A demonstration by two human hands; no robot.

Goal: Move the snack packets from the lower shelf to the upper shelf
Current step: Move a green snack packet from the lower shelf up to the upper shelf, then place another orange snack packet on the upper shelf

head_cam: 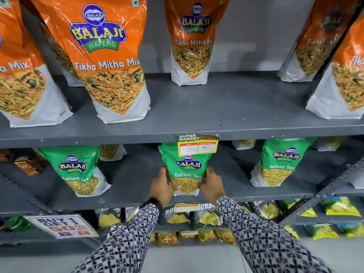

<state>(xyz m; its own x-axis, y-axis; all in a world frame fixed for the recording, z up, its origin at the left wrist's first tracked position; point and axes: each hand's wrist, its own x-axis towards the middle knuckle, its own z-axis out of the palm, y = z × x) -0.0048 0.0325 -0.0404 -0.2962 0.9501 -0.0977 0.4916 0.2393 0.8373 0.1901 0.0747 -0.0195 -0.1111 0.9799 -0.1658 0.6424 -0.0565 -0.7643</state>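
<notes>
A green Ratlami Sev packet [186, 170] stands upright in the middle of the lower shelf [134, 180]. My left hand [162, 184] grips its lower left side and my right hand [211, 184] grips its lower right side. Two more green packets stand on the same shelf, one at the left [78, 168] and one at the right [279, 162]. On the upper shelf [226, 107] stand several orange Tikha Mitha Mix packets, a big one at the left front [110, 56] and a smaller one at the back middle [191, 40]. The upper shelf has a bare stretch in its middle and right front.
A yellow price tag [198, 147] hangs from the upper shelf's front edge, covering the held packet's top. Further packets stand behind on the lower shelf. Below are shelves with dark and yellow snack bags and a "Buy 1 Get 1" sign [63, 225]. A second rack [334, 184] adjoins at right.
</notes>
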